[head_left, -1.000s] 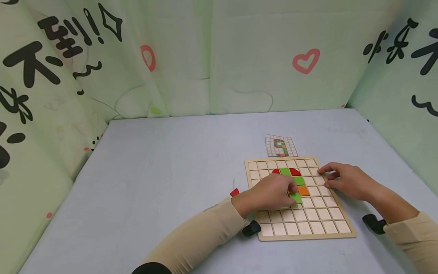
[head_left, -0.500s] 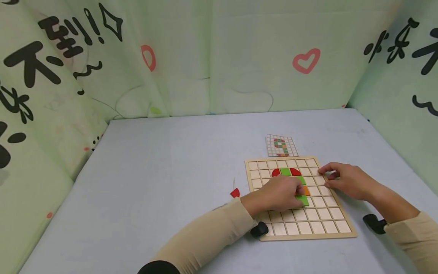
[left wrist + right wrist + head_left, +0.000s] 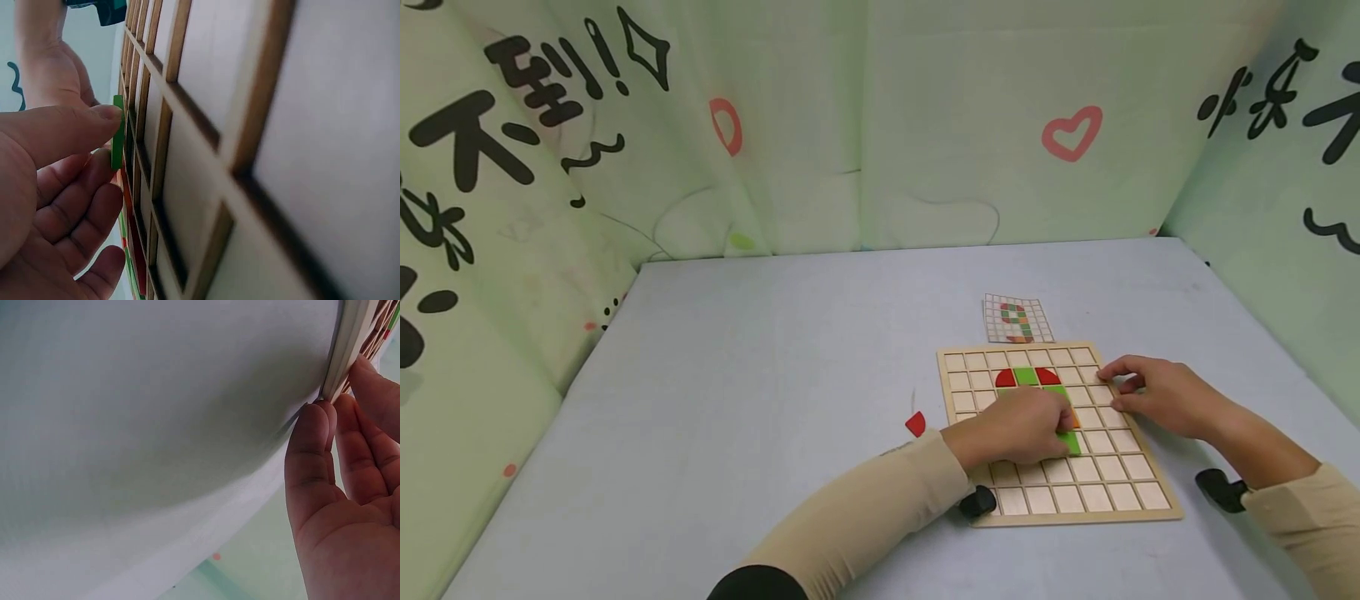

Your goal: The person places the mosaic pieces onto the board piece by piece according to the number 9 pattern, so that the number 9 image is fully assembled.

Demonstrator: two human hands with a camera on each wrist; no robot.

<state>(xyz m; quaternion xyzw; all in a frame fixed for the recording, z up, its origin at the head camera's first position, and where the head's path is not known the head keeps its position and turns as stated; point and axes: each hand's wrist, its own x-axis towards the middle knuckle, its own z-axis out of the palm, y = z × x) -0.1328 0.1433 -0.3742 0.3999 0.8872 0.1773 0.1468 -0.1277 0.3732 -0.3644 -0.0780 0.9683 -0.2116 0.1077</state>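
My left hand (image 3: 1026,427) is over the middle of a wooden grid board (image 3: 1075,518) and pinches a green square tile (image 3: 1070,443) between thumb and fingers. In the left wrist view that green tile (image 3: 117,134) stands edge-on, close over the grid cells. Beyond the hand, red rounded pieces (image 3: 1004,378) flank another green square (image 3: 1026,377) in the board's upper rows; more green and orange shows beside the knuckles, the rest hidden. My right hand (image 3: 1165,396) holds the board's right edge, with thumb and fingertips at the frame (image 3: 342,359) in the right wrist view.
A small printed pattern card (image 3: 1037,321) lies just behind the board. One loose red piece (image 3: 915,423) is on the white table (image 3: 760,375) left of the board, near my left sleeve. A green printed curtain (image 3: 940,125) surrounds the table's back and sides.
My left hand has shifted right and slightly toward me with the green tile, uncovering the left red piece. The right hand and the board have stayed in place.
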